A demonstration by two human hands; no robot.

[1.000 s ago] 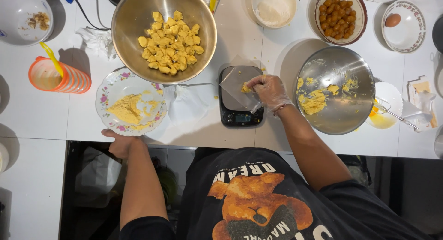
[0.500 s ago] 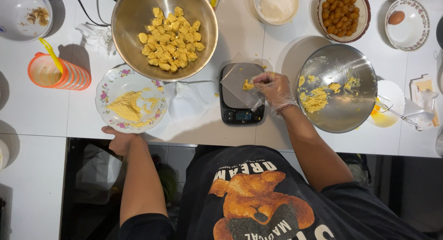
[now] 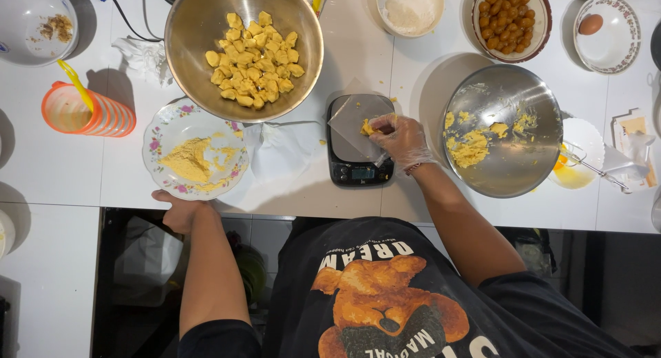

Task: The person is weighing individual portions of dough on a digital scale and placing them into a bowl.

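Head view shows your right hand, in a thin clear glove, pinching a small lump of yellow dough on the sheet of plastic that covers the black kitchen scale. Your left hand rests at the tabletop edge just below the flowered plate of yellow crumbs, fingers curled against the rim of the tabletop and holding nothing that you can see.

Watch the plastic sheet first: it lies loose and skewed on the scale, so dough that sticks to your glove could drag it sideways as you lift, and the lump could slide off onto the tabletop. Your wrist also hangs over the front of the scale near its display; if it leans on the platform, the reading will likely be false.

Your forearm passes close to the rim of the steel bowl with the dough scraps, and a quick pull back could knock it toward the small dish with the whisk beside it. The large bowl of shaped pieces overlaps the plate's top edge, so a nudge from your left hand to the plate could rock it.
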